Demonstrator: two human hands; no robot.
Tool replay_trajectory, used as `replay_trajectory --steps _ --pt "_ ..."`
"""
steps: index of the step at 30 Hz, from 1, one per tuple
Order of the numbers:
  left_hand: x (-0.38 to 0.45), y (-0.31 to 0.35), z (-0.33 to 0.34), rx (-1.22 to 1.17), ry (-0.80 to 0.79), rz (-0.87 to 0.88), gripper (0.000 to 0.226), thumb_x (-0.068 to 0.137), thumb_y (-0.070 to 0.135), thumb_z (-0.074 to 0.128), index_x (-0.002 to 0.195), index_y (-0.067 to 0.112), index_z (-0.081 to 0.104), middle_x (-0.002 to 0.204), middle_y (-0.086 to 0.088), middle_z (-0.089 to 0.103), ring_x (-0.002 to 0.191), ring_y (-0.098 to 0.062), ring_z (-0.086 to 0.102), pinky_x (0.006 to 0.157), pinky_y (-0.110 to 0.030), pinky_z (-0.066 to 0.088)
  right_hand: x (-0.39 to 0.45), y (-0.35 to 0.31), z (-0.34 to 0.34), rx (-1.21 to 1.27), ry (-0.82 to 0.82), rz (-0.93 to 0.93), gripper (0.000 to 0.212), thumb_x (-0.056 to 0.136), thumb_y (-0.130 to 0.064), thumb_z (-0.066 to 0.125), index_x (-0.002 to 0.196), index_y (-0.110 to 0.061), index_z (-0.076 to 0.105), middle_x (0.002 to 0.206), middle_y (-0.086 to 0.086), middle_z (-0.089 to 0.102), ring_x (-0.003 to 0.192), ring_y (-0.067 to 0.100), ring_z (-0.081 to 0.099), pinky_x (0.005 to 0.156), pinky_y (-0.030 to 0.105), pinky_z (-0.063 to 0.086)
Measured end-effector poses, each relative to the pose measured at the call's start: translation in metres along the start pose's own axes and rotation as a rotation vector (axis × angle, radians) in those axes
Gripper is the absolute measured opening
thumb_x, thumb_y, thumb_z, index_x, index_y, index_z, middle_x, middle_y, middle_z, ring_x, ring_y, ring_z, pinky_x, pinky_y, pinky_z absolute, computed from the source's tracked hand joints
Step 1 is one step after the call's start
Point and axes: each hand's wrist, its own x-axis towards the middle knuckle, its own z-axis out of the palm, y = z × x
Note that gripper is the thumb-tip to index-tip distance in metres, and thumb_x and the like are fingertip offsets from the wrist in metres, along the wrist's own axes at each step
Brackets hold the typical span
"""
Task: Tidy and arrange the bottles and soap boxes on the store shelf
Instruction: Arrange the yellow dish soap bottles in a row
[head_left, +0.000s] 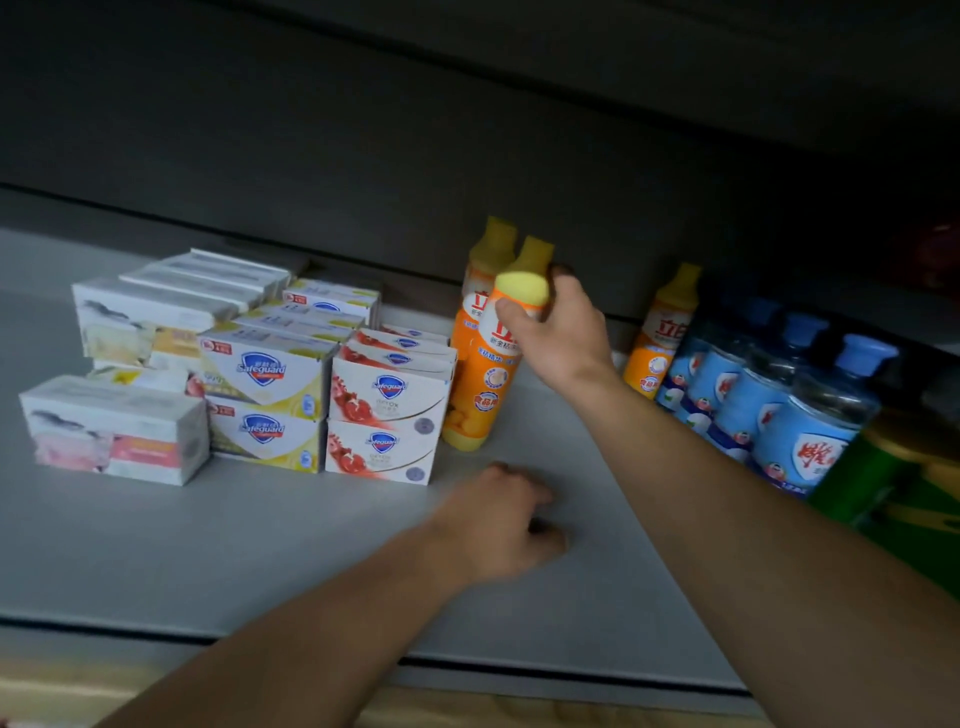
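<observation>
On the grey shelf (260, 545), my right hand (561, 338) grips the neck of an orange bottle with a yellow cap (483, 395), which tilts toward me. Two more orange bottles stand right behind it (491, 254), close together. Another orange bottle (660, 332) stands apart to the right. My left hand (498, 525) hovers low over the bare shelf in front, fingers loosely curled and holding nothing. Stacked soap boxes fill the left: red-printed Safeguard boxes (387, 421), yellow-printed Safeguard boxes (265, 410) and white wrapped boxes (114, 431).
Blue-capped clear bottles (795, 410) stand in a row at the right, with green packaging (904, 493) beside them at the edge. The shelf's dark back wall (467, 156) runs behind everything. The shelf's front lip (311, 654) crosses the bottom.
</observation>
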Motion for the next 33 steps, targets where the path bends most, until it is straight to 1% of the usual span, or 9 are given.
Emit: replay_trajectory --steps 4,6,11,13,17,20,24,29,33 --pt "0.002 0.003 -0.011 -0.248 0.605 -0.047 0.030 0.079 0.029 0.064 0.104 0.013 0.067 0.105 -0.003 0.065 0.102 -0.023 0.058 0.087 -0.036 0.048 -0.010 0.020 -0.036 0.148 0.043 0.003 0.034 0.079 -0.050 0.072 0.105 -0.037 0.055 0.105 -0.006 0.070 0.101 0.016 0.067 0.084 0.044 0.058" --pt "0.002 0.003 -0.013 -0.371 0.692 -0.103 0.039 0.079 0.031 0.066 0.113 0.014 0.060 0.110 -0.002 0.061 0.102 -0.021 0.059 0.087 -0.038 0.050 -0.015 0.026 -0.054 0.172 0.073 -0.008 0.023 0.079 -0.051 0.072 0.092 -0.040 0.057 0.091 -0.012 0.072 0.085 0.006 0.071 0.071 0.035 0.061" --pt "0.001 0.012 -0.013 -0.811 0.216 -0.198 0.049 0.070 0.059 0.063 0.115 0.047 0.048 0.106 0.021 0.065 0.095 0.003 0.064 0.084 -0.029 0.055 -0.023 0.035 -0.073 0.219 0.121 0.126 0.023 0.079 -0.060 0.061 0.080 -0.038 0.063 0.075 -0.015 0.069 0.068 0.001 0.069 0.045 0.014 0.049" --pt "0.003 0.014 -0.015 -0.957 0.144 -0.235 0.050 0.071 0.053 0.067 0.116 0.040 0.053 0.105 0.013 0.068 0.092 -0.009 0.069 0.081 -0.039 0.059 -0.023 0.043 -0.068 0.239 0.106 0.239 0.030 0.081 -0.062 0.060 0.087 -0.033 0.065 0.078 -0.012 0.070 0.067 0.004 0.069 0.043 0.015 0.048" --pt "0.002 0.015 -0.023 -1.331 0.020 -0.352 0.049 0.074 0.036 0.072 0.115 0.012 0.058 0.098 -0.020 0.067 0.063 -0.034 0.067 0.055 -0.039 0.055 -0.027 0.064 -0.047 0.599 -0.043 0.494 0.035 0.086 -0.055 0.064 0.098 -0.023 0.065 0.086 0.003 0.075 0.075 0.017 0.075 0.065 0.036 0.061" --pt "0.002 0.016 -0.028 -1.629 -0.178 -0.438 0.052 0.076 0.042 0.066 0.113 0.006 0.061 0.093 -0.022 0.068 0.056 -0.030 0.065 0.051 -0.031 0.054 -0.029 0.080 -0.032 1.119 -0.132 0.617 0.047 0.090 -0.050 0.061 0.117 -0.011 0.062 0.098 0.011 0.071 0.104 0.033 0.068 0.091 0.051 0.055" --pt "0.002 0.007 -0.033 -1.906 -0.441 -0.397 0.061 0.078 0.057 0.047 0.095 0.007 0.076 0.089 -0.017 0.070 0.053 -0.022 0.063 0.049 -0.026 0.055 -0.038 0.098 -0.026 1.436 -0.282 0.593 0.059 0.096 -0.041 0.044 0.140 -0.002 0.047 0.120 0.021 0.060 0.116 0.040 0.057 0.096 0.050 0.049" --pt "0.007 -0.002 -0.030 -1.837 -0.482 -0.393 0.067 0.077 0.057 0.044 0.111 0.004 0.068 0.101 -0.020 0.070 0.055 -0.025 0.066 0.046 -0.027 0.056 -0.033 0.100 -0.029 1.230 -0.129 0.557 0.046 0.091 -0.043 0.063 0.120 -0.007 0.062 0.107 0.015 0.068 0.093 0.027 0.070 0.074 0.041 0.060" --pt "0.010 0.004 -0.018 -1.421 -0.137 -0.423 0.030 0.072 0.037 0.074 0.096 0.019 0.074 0.103 -0.011 0.071 0.075 -0.025 0.071 0.058 -0.037 0.059 -0.029 0.101 -0.037 0.850 0.122 0.479 0.042 0.072 -0.058 0.072 0.100 -0.029 0.062 0.087 0.000 0.073 0.074 0.013 0.074 0.060 0.033 0.059"
